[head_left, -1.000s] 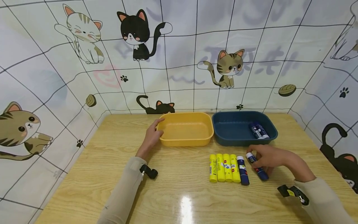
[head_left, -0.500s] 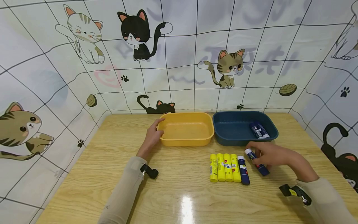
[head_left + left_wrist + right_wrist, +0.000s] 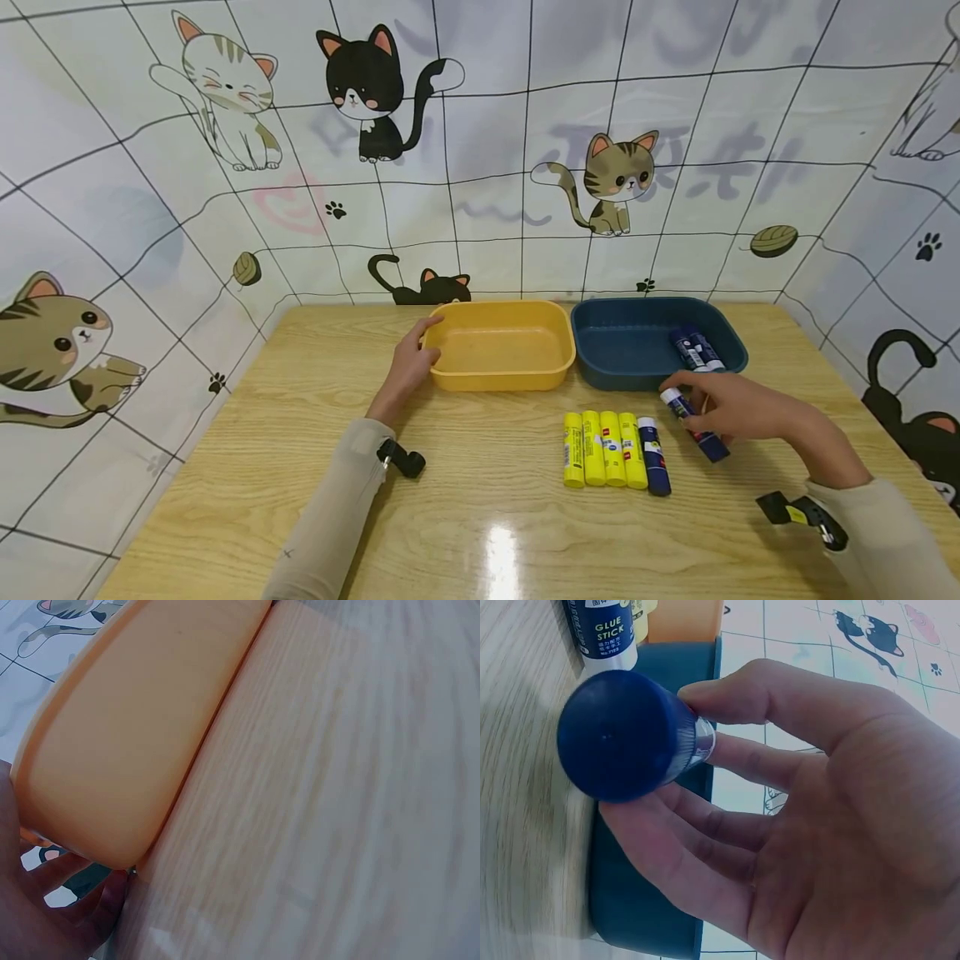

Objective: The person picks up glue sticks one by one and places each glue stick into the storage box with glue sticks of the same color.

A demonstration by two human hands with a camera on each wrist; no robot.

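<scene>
My right hand pinches a dark blue glue stick with a white end, tilted just in front of the blue bin. In the right wrist view, the stick's round blue base faces the camera, between thumb and fingers. Two more blue glue sticks lie inside that bin. My left hand grips the left end of the yellow bin, thumb at the rim and other fingers round the outside. On the table, several yellow glue sticks lie side by side with one blue glue stick at their right.
Both bins stand side by side at the back of the wooden table, near a cat-patterned wall sheet. The yellow bin holds nothing visible. Similar sheets rise at the left and right.
The right hand has lifted the blue glue stick slightly and shifted it a little towards the back and right, closer to the blue bin. The left hand stays at the yellow bin.
</scene>
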